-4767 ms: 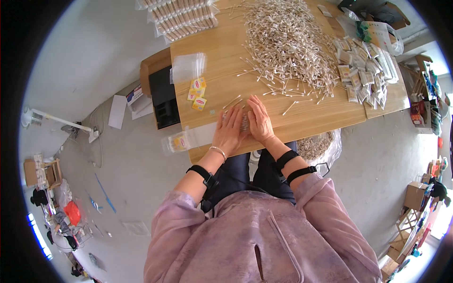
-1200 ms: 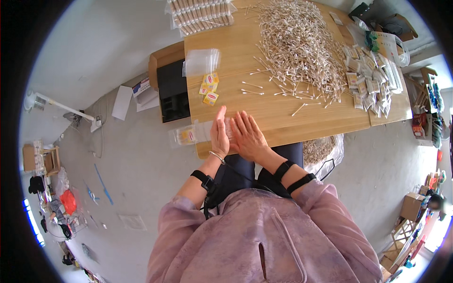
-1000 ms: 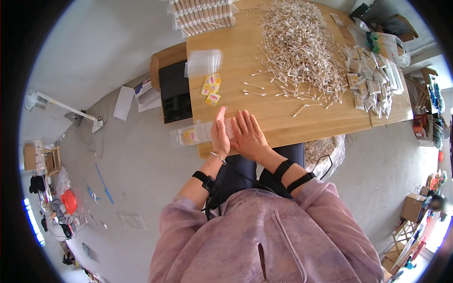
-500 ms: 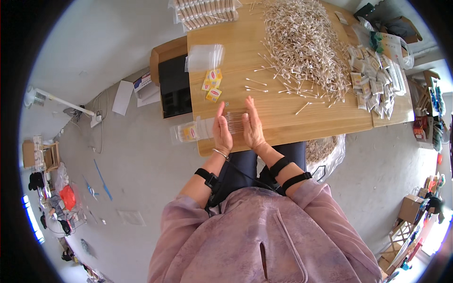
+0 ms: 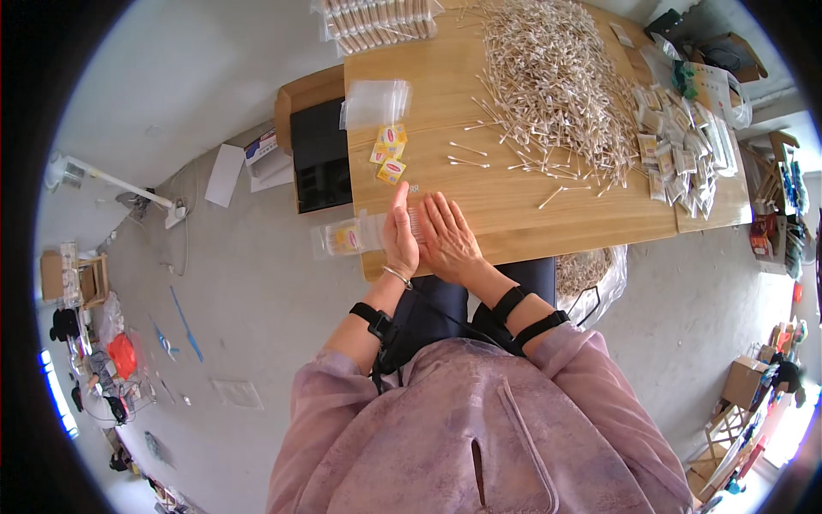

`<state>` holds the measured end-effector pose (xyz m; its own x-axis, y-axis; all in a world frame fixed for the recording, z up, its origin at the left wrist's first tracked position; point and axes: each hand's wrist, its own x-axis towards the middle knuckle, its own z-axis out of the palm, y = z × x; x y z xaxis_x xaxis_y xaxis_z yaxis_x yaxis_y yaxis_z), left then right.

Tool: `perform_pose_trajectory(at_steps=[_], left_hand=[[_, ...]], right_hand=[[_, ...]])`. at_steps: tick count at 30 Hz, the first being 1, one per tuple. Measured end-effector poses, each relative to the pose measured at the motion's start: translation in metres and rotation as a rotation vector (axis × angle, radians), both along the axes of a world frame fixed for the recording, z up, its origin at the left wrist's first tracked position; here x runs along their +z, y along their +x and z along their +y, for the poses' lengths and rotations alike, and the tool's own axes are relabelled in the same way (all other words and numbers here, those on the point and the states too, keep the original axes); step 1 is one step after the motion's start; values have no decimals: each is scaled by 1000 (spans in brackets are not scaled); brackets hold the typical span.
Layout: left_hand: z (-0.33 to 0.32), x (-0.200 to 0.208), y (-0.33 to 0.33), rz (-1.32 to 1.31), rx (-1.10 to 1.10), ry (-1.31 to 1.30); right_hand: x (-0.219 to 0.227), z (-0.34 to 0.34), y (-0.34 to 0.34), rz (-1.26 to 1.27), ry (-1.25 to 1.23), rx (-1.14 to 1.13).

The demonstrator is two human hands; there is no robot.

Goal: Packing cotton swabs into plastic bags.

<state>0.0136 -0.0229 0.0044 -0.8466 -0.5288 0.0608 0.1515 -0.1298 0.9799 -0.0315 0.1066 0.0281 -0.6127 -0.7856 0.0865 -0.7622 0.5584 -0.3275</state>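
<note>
Near the table's front edge, a row of cotton swabs [image 5: 416,226] lies between my two hands, mostly covered by them. My left hand [image 5: 401,238] stands on edge at the swabs' left end, fingers straight. Palm down, my right hand [image 5: 451,240] lies flat over the rest of the swabs, its fingers stretched out beside the left hand. Left of them a clear plastic bag [image 5: 370,231] with a yellow card [image 5: 346,239] in it reaches past the table's left edge. Whether the swabs' left ends are inside the bag is hidden by my left hand.
Yellow cards [image 5: 391,170] and empty clear bags [image 5: 377,104] lie on the left of the table [image 5: 565,231]. A big heap of loose swabs [image 5: 556,77] covers the back middle. Filled small packs [image 5: 681,158] pile up at right; bundled packs [image 5: 377,24] sit at back left.
My right hand has turned from standing on edge to palm down and moved left over the swabs, against the left hand. The left hand has stayed nearly in place.
</note>
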Motion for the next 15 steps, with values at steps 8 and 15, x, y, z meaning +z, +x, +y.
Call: perform_pose_trajectory(at_steps=[8, 15], left_hand=[[-1, 2, 5, 4, -24, 23], [4, 9, 2, 10, -23, 57]], right_hand=[[0, -12, 5, 99, 75, -60], [0, -9, -20, -429, -630, -218]])
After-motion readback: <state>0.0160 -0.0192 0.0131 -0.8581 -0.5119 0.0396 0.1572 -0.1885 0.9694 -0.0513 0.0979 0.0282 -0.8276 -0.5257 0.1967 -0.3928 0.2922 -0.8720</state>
